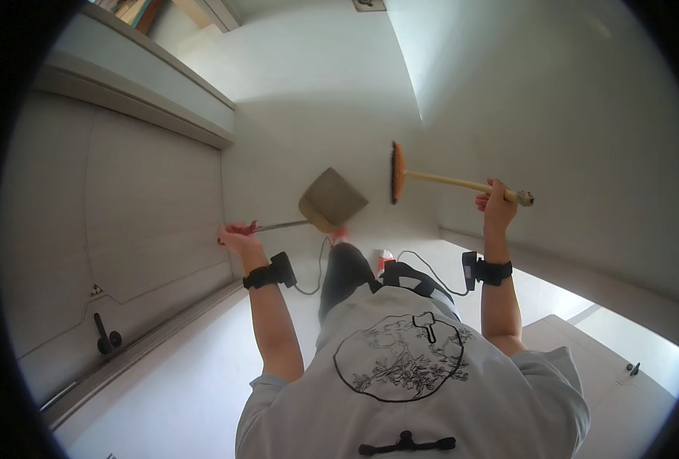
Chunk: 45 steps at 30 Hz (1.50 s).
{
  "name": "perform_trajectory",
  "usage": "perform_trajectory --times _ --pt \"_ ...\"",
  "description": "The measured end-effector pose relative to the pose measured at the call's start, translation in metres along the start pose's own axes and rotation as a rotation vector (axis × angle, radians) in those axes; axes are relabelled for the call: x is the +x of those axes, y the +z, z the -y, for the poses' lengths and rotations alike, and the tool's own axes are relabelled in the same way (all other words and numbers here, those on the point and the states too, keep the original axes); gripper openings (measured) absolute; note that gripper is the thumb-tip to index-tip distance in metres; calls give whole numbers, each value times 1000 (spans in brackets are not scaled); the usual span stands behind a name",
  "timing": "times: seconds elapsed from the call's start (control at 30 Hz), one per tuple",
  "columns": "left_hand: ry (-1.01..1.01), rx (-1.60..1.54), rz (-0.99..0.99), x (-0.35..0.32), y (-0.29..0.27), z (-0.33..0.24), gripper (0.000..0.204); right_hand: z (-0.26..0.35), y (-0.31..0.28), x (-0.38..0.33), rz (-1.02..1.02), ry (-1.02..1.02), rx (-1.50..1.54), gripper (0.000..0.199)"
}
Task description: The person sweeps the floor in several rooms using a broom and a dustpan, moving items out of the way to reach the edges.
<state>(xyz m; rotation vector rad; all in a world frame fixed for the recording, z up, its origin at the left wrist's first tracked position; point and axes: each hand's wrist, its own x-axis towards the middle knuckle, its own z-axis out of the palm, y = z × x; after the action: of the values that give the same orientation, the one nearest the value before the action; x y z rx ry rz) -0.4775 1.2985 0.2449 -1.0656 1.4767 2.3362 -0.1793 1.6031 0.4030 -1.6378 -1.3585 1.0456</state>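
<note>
Dustpan gripped in curled left hand, broom gripped in curled right hand

Black wristbands trailing grey cables accompany a floral-printed grey shirt.

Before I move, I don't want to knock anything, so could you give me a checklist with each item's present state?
1. Left hand holding the dustpan by its handle: ok.
2. Right hand closed round the broom near its handle's end: ok.
3. Broom's bristles clear of the dustpan: ok, a gap shows between them.
4. Left hand clear of the door: cannot tell, they overlap in view.
5. Left shoe clear of the dustpan: cannot tell, they meet in view.
6. Dustpan flat on the floor: cannot tell from above.
</note>
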Motion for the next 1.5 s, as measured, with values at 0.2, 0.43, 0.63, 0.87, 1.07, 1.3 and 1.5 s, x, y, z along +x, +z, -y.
perform_trajectory --times 0.2,0.43,0.63,0.87,1.07,1.3,1.5 --pt "18 4 122 -8 15 22 36 -25 7 17 46 -259 -430 24" --pt "133 128 316 -12 46 40 36 -93 47 71 180 -649 -880 22" --pt "182 177 373 -19 39 49 38 -76 93 -22 481 -740 -620 16" --pt "166 126 239 -17 0 55 39 -80 81 -29 617 -507 -287 24" --pt "18 31 117 -35 -26 60 36 17 23 -11 323 145 127 26" --pt "-40 -9 -46 -50 35 13 36 103 58 74 336 66 115 25" --pt "21 -40 -237 -67 29 -15 38 144 120 101 471 -64 -122 22"
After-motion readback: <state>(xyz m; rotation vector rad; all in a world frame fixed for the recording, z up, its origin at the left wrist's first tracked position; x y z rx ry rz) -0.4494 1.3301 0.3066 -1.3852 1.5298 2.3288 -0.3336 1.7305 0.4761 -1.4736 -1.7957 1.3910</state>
